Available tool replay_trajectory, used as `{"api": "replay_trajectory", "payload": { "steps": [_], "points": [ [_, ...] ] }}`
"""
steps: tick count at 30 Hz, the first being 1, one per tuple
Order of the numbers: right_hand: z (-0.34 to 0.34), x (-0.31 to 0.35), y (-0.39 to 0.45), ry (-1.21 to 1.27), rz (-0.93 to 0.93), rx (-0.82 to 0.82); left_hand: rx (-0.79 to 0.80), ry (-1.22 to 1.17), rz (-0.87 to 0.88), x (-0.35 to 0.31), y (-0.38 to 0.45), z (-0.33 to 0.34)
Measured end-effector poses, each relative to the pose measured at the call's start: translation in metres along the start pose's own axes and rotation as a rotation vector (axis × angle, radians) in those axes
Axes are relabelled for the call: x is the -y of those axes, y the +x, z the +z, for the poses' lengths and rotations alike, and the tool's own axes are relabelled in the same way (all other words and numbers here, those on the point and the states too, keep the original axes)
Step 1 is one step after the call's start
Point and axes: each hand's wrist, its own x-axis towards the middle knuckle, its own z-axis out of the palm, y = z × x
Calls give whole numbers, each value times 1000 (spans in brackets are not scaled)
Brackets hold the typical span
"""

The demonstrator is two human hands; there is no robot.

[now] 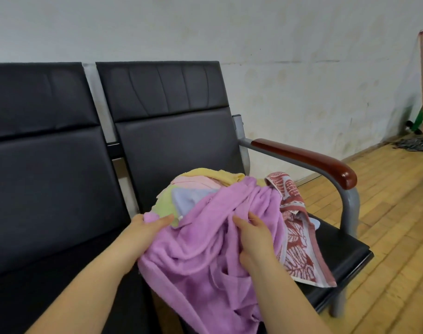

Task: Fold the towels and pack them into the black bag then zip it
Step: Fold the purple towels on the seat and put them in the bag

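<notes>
Purple towel [205, 256], crumpled and draped over the front edge of the black seat [345, 251] at the armrest end of a padded bench, with the left hand [145, 231] pinching its left edge between thumb and fingers and the right hand [251, 235] gripping a fold near its middle, fingers curled into the cloth. Behind the purple towel lies a heap of pastel towels [181, 191], yellow, pink, green and pale blue; to its right a red-and-white patterned towel [299, 244] hangs toward the seat front. Beyond that towel stand the wooden-topped armrest [309, 157] and the wood floor [386, 225].
</notes>
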Motion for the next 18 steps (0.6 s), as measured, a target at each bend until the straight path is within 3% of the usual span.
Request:
{"api": "replay_trajectory", "payload": {
  "steps": [5, 9, 13, 18],
  "points": [
    [2, -4, -2, -24, -21, -59, 12, 222, 169, 20, -15, 41],
    [1, -7, -2, -33, -5, -54, 32, 65, 202, 33, -5, 84],
    [-11, 2, -2, -62, -25, -50, -77, 154, 267, 40, 7, 91],
    [-21, 21, -11, -274, -238, -184, -119, 21, 393, 28, 9, 54]
  ]
}}
